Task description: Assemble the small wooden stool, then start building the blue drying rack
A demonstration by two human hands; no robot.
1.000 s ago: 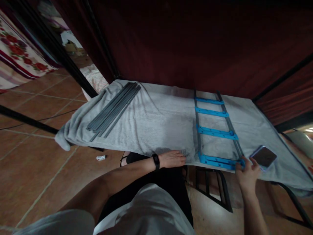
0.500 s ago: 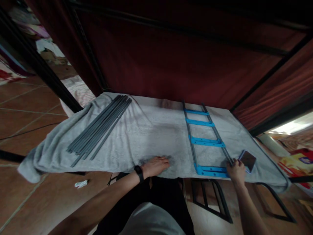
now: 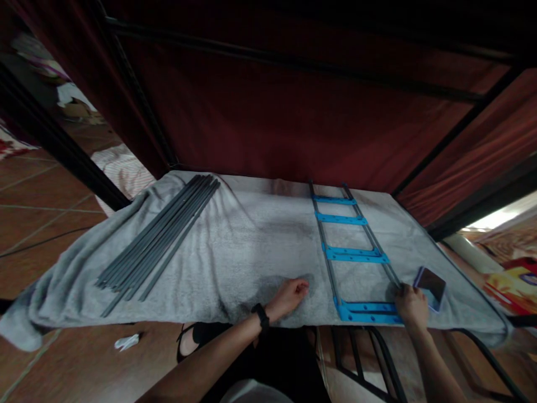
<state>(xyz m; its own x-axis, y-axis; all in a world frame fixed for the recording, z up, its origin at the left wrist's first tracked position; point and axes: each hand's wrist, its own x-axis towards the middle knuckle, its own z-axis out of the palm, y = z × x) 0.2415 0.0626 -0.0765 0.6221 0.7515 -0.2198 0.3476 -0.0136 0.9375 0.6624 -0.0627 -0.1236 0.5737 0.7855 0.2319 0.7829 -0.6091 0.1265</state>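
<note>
I have the right hand (image 3: pixel 411 305) clamped on the near right corner of the ladder-like tube frame (image 3: pixel 356 255), lying on the grey blanket (image 3: pixel 268 240); the left hand (image 3: pixel 288 298) curls loosely, whether empty I can't tell. Corner-joint work, I judge; next calls for a steady frame.

View, single: head-worn; looks down, close, over grey blanket (image 3: pixel 260 240) towards dark red curtain (image 3: pixel 268 123) at 12 o'clock.

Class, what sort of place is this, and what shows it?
Probably a bedroom or dormitory: a grey blanket is spread like bedding, with a dark red curtain and a black bar behind it.
</note>
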